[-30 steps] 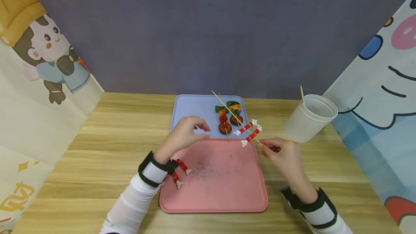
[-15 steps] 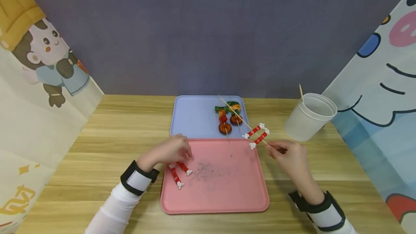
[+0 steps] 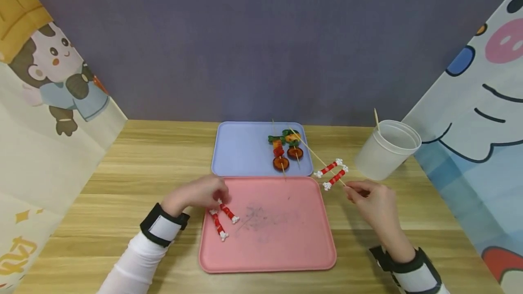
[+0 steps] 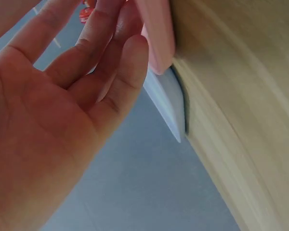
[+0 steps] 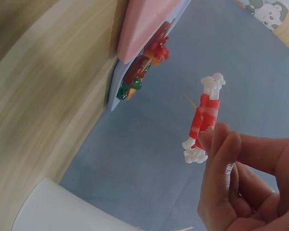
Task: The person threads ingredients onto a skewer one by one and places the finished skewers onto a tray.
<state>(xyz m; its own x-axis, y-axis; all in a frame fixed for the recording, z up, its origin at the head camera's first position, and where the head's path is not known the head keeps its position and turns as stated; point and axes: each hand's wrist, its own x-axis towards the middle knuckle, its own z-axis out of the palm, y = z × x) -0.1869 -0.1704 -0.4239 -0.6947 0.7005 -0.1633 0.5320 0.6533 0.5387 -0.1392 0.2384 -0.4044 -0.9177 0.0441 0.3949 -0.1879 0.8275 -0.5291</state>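
Observation:
My right hand (image 3: 373,201) pinches the lower end of a bamboo skewer (image 3: 308,149) beside the pink tray (image 3: 286,257). Two toy ribs (image 3: 333,173), red-banded with knobby white ends, are threaded crosswise on it near the fingers. In the right wrist view these ribs (image 5: 205,115) overlap just beyond the fingertips. My left hand (image 3: 202,192) is low over the pink tray's upper left corner. Its bent fingers are at the white upper end of one loose toy rib (image 3: 229,211); a second loose rib (image 3: 218,225) lies beside it. The left wrist view cuts off some left fingertips.
Behind the pink tray, a blue tray (image 3: 241,149) holds two finished-looking toy skewers, one with a round brown slice (image 3: 281,163). A white cup (image 3: 386,151) with a stick (image 3: 377,119) in it stands at the right. A grey panel (image 3: 261,44) rises behind the table.
My left hand has come down from the trays' border to the loose ribs. My right hand has shifted slightly right, carrying the skewer with its two ribs.

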